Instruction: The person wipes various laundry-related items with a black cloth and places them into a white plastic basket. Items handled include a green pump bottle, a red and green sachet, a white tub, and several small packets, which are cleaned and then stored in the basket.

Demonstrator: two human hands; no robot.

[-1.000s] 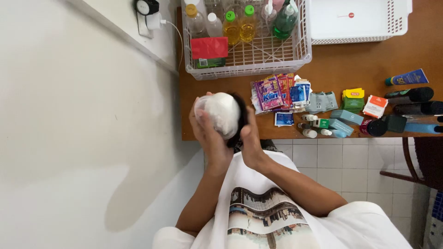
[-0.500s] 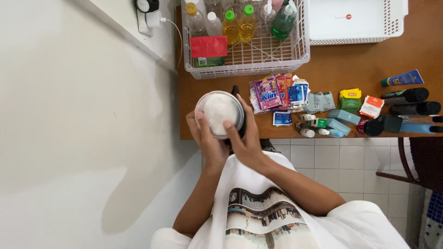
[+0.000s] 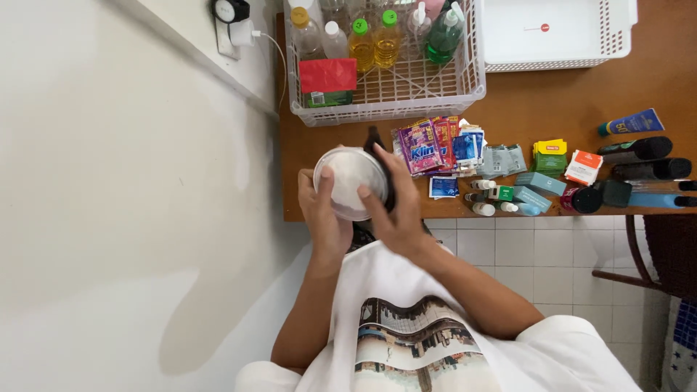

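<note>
Gripping a round clear jar (image 3: 348, 181) of white powder, both the left hand (image 3: 324, 210) and right hand (image 3: 392, 207) wrapped closed around it; bottles (image 3: 374, 40) stood in the white basket (image 3: 406, 101).

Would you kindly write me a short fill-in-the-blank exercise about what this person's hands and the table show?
1. Both hands, the left hand and the right hand, hold one round clear plastic jar of ____ contents.
2. The bottles stand in a white plastic ____.
3. The colourful sachets lie on the ____ wooden table.

Missing words: white; basket; brown
</note>
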